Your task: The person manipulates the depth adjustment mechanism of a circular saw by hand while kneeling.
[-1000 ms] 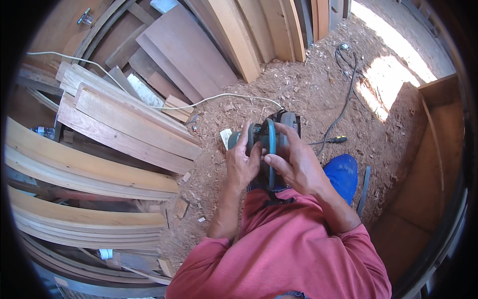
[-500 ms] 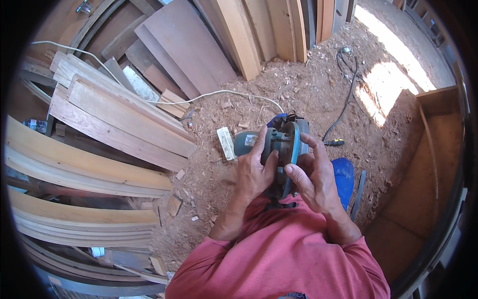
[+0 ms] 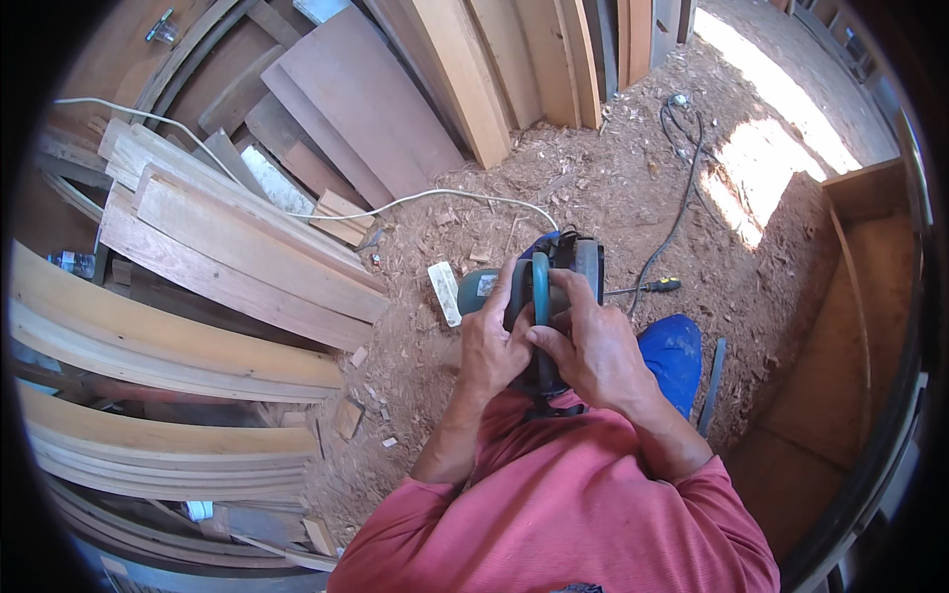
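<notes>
A teal and black electric planer (image 3: 541,289) rests at my lap, its rounded motor end sticking out to the left. My left hand (image 3: 491,346) grips its left side, the index finger stretched along the body. From the right, my right hand (image 3: 598,346) closes on the planer, thumb against the teal handle and fingers by the dark housing. The undersides of both hands' fingers are partly hidden. Just left of the motor lies a whitish block (image 3: 445,294) on the shavings.
Curved boards (image 3: 178,326) are stacked at the left; upright planks (image 3: 455,89) lean at the back. A white cord (image 3: 435,183) runs to the planer's far side. A black cable (image 3: 660,252), a screwdriver-like handle (image 3: 664,284) and a metal strip (image 3: 712,385) lie right. A wooden box frame (image 3: 820,366) stands far right.
The planer has turned, so its teal handle now appears more upright and edge-on. My right hand has moved left and closed more tightly around it. The whole view has shifted slightly.
</notes>
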Demonstrator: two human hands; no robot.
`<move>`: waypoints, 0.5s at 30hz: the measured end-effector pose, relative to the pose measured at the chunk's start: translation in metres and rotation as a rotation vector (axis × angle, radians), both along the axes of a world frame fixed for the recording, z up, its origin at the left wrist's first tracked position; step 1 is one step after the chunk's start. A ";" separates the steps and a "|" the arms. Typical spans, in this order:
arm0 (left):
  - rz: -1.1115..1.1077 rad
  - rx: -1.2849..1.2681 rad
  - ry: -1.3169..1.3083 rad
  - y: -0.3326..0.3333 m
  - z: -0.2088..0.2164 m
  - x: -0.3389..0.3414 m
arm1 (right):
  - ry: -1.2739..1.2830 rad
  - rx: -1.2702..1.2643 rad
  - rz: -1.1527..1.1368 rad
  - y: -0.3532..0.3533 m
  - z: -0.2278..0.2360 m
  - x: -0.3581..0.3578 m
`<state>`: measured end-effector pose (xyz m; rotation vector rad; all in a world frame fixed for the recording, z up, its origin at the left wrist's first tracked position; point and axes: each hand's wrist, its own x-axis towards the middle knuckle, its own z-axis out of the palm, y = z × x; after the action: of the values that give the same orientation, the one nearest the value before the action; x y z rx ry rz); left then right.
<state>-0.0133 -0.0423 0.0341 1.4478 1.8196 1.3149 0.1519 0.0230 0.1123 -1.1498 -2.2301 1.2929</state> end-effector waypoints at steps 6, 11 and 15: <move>-0.011 0.003 -0.004 0.000 -0.001 -0.006 | -0.122 -0.004 0.026 0.003 0.002 -0.010; -0.007 -0.019 -0.085 0.003 -0.005 -0.004 | -0.107 -0.052 0.049 0.007 0.004 -0.010; 0.010 -0.014 -0.234 0.003 -0.023 -0.005 | -0.129 -0.056 0.082 0.008 0.007 -0.012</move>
<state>-0.0182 -0.0396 0.0106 1.2222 1.6818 1.4086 0.1394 0.0306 0.1192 -1.2047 -2.3701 1.3567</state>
